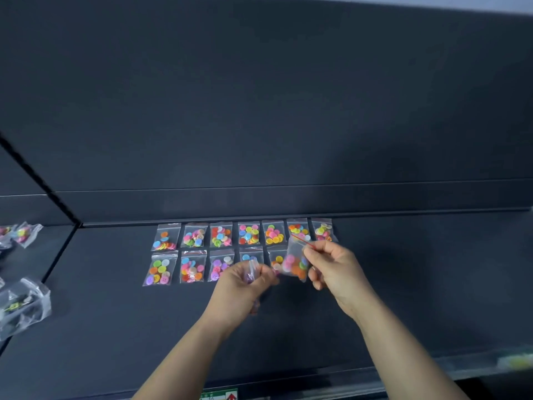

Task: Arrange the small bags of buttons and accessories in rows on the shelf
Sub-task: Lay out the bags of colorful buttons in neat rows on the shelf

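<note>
The scene is looking dim, since the dark shelf [115,327] and its back panel [259,96] are swallowing most of the soft light. A broad, faint shadow [403,255] is darkening the panel and shelf right of the right hand [331,267]. The bag [295,262] in its fingers [314,249] and the bundle [251,271] in the left hand [242,287] are smearing with motion blur, while the rows of bags [220,234] are showing quite sharp. At the left edge the loose bags [23,307] are stretching and blurring, their plastic catching pale glints, and the shelf lines are bending.
</note>
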Available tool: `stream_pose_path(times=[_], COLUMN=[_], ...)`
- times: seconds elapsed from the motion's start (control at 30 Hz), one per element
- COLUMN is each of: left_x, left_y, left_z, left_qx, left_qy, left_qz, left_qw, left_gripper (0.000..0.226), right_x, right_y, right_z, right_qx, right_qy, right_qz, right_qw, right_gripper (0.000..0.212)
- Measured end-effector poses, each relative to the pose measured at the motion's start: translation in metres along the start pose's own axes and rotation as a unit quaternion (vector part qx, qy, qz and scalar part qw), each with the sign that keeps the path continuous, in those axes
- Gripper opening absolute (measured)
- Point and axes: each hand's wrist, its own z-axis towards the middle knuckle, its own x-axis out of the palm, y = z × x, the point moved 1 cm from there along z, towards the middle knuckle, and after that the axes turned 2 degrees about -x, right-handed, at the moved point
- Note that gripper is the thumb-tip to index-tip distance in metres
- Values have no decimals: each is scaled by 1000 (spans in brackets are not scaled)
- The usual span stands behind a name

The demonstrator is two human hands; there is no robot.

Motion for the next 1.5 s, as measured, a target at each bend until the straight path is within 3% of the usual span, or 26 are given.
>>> stream_pose_path(times=[0.17, 0.3, 0.43, 0.6, 0.8, 1.1, 1.17, 1.23, 1.3, 1.37, 1.43, 1.5], left_x=[-6, -2, 7, 18, 28, 31, 31, 29, 28, 33, 44, 58], left_y=[4, 14, 21, 24, 30, 30, 31, 32, 30, 23, 12, 2], left_z=[14, 28, 34, 37, 38, 35, 35, 34, 32, 28, 24, 23], left_qx=[41, 128, 181, 183, 172, 183, 186, 180, 187, 168, 84, 21], left_qy=[-57, -64, -45, -43, -64, -105, -106, -109, -129, -152, -143, -86], left_qz=[108, 281, 347, 400, 438, 441, 442, 432, 398, 321, 188, 65], left_qw=[992, 949, 919, 897, 880, 872, 871, 877, 889, 919, 968, 994], left_gripper=[6, 24, 29, 29, 34, 30, 30, 28, 25, 20, 12, 9], right_x=[-21, -27, -25, -29, -38, -36, -36, -39, -45, -53, -60, -65], right_y=[-9, -18, -31, -36, -49, -47, -46, -44, -37, -29, -20, -14], right_z=[11, 27, 42, 37, 28, 32, 30, 29, 27, 23, 19, 14], right_qx=[-24, -49, -63, -145, -193, -173, -170, -164, -139, -68, -13, -2], right_qy=[-36, -48, -44, -58, 43, 45, 48, 45, 32, 36, 72, 116], right_qz=[-169, -274, -317, -396, -477, -530, -518, -466, -346, -150, 34, 127], right_qw=[985, 959, 945, 905, 856, 829, 837, 868, 927, 986, 997, 985], right_gripper=[10, 10, 11, 38, 41, 39, 40, 42, 36, 34, 41, 47])
